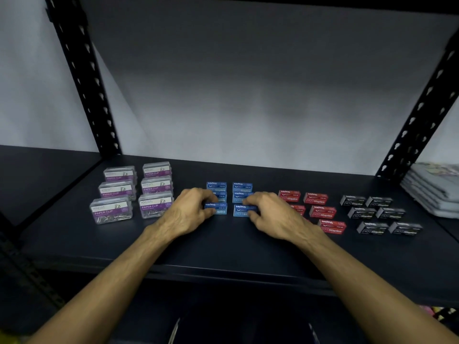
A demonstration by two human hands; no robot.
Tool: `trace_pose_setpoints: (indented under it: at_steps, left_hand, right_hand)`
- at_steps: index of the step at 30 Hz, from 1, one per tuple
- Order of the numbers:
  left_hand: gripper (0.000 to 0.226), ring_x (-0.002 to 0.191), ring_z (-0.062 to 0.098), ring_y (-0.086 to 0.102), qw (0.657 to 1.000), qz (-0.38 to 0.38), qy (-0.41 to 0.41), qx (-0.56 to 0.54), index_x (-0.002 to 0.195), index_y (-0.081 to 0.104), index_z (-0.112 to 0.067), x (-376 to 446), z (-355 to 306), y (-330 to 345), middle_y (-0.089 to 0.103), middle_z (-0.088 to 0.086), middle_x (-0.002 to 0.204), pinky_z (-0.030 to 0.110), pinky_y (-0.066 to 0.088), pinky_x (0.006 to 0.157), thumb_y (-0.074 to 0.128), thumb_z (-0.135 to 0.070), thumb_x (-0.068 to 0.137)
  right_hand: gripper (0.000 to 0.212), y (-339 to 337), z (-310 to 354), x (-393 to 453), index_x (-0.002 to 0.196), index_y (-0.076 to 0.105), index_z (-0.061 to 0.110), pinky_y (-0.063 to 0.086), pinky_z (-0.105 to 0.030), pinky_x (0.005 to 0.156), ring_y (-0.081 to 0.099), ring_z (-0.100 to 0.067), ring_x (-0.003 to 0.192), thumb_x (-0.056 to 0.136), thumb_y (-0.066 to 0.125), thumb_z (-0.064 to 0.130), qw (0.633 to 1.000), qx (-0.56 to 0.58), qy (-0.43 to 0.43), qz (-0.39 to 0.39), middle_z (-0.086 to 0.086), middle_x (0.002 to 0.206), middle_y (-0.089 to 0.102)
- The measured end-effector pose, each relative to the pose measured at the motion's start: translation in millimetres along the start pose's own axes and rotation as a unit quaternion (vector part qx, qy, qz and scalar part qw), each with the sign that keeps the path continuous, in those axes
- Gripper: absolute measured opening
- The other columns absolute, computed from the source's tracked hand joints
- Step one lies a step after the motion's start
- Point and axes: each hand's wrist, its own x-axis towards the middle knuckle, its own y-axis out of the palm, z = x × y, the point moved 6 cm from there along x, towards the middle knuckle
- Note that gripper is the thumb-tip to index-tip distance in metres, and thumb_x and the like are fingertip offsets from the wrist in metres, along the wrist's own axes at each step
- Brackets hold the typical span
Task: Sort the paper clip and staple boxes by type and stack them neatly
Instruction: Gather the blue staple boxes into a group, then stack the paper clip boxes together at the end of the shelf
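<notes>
Bare forearms, no sleeves, ringless hands point(191, 212)

Both forearms reach forward, bare; left hand point(192, 211) curls palm-down, fingers pinched together, while right hand point(270, 214) mirrors it, knuckles up, fingertips bent.

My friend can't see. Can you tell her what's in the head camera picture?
Two hands, left hand and right hand, touch the front blue staple boxes on a dark shelf. Paper clip boxes sit left; red staple boxes and black staple boxes sit right.
</notes>
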Motion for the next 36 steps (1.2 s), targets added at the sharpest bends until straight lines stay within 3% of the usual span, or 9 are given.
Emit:
trace_pose_setpoints:
  at_steps: [5,10,14,19,22,26,32,36]
  left_hand:
    - [0.034,0.08,0.011,0.054,0.995,-0.082,0.036,0.04,0.122,0.065,-0.019,-11,-9,-24,0.055,-0.005,0.094,0.028,0.047,0.074,0.066,-0.033,0.091]
    - [0.03,0.081,0.012,0.058,0.989,-0.133,0.051,0.032,0.117,0.068,-0.018,-22,-6,-73,0.064,0.0,0.099,0.025,0.045,0.074,0.064,-0.034,0.092]
    - [0.027,0.077,0.002,0.056,0.99,-0.136,0.031,0.037,0.114,0.07,-0.02,-32,17,-109,0.067,-0.006,0.101,0.021,0.044,0.071,0.064,-0.035,0.091]
    - [0.025,0.079,0.002,0.058,0.987,-0.143,-0.018,0.066,0.112,0.069,-0.024,-54,60,-147,0.064,-0.01,0.096,0.024,0.046,0.067,0.064,-0.037,0.092]
    - [0.03,0.084,0.009,0.058,0.985,-0.13,-0.069,0.088,0.116,0.066,-0.024,-67,92,-152,0.06,-0.009,0.099,0.031,0.05,0.074,0.063,-0.04,0.092]
    - [0.034,0.09,0.012,0.059,0.982,-0.094,-0.112,0.118,0.121,0.063,-0.027,-81,125,-143,0.06,-0.005,0.104,0.036,0.053,0.079,0.061,-0.045,0.092]
    - [0.039,0.11,0.015,0.058,0.988,-0.043,-0.106,0.107,0.13,0.059,-0.032,-82,140,-119,0.057,-0.006,0.123,0.036,0.049,0.094,0.06,-0.043,0.093]
    - [0.034,0.117,0.009,0.058,0.996,-0.047,-0.058,0.052,0.125,0.064,-0.036,-79,142,-113,0.061,-0.013,0.128,0.034,0.049,0.098,0.066,-0.036,0.091]
  right_hand:
    - [0.029,-15,6,4,0.114,0.067,0.012,0.05,-0.029,0.083,0.063,-0.022,0.098,0.093,0.056,0.028,0.999,-0.05,-0.003,-0.013,-0.004,0.108,0.066]
    - [0.028,-26,35,19,0.115,0.066,0.015,0.047,-0.029,0.079,0.06,-0.019,0.096,0.095,0.053,0.029,0.997,-0.054,-0.027,-0.051,-0.002,0.104,0.062]
    - [0.034,-20,71,36,0.127,0.062,0.018,0.045,-0.027,0.082,0.06,-0.019,0.103,0.097,0.052,0.031,0.996,-0.036,-0.059,-0.048,0.0,0.117,0.06]
    - [0.04,-7,123,60,0.135,0.055,0.019,0.047,-0.032,0.089,0.058,-0.02,0.109,0.098,0.052,0.034,0.993,-0.019,-0.112,-0.025,-0.001,0.125,0.055]
    - [0.04,3,149,74,0.135,0.054,0.019,0.049,-0.032,0.086,0.059,-0.02,0.107,0.098,0.052,0.034,0.991,-0.018,-0.135,-0.016,-0.001,0.123,0.054]
    - [0.048,16,167,88,0.141,0.048,0.017,0.049,-0.037,0.094,0.057,-0.023,0.115,0.096,0.053,0.034,0.99,-0.035,-0.139,0.017,-0.005,0.133,0.051]
    - [0.042,32,173,98,0.135,0.056,0.018,0.047,-0.035,0.094,0.059,-0.025,0.115,0.095,0.056,0.03,0.989,-0.054,-0.131,0.05,-0.007,0.131,0.06]
    - [0.042,34,170,97,0.137,0.056,0.018,0.048,-0.036,0.098,0.06,-0.024,0.118,0.096,0.057,0.03,0.991,-0.032,-0.116,0.058,-0.007,0.133,0.062]
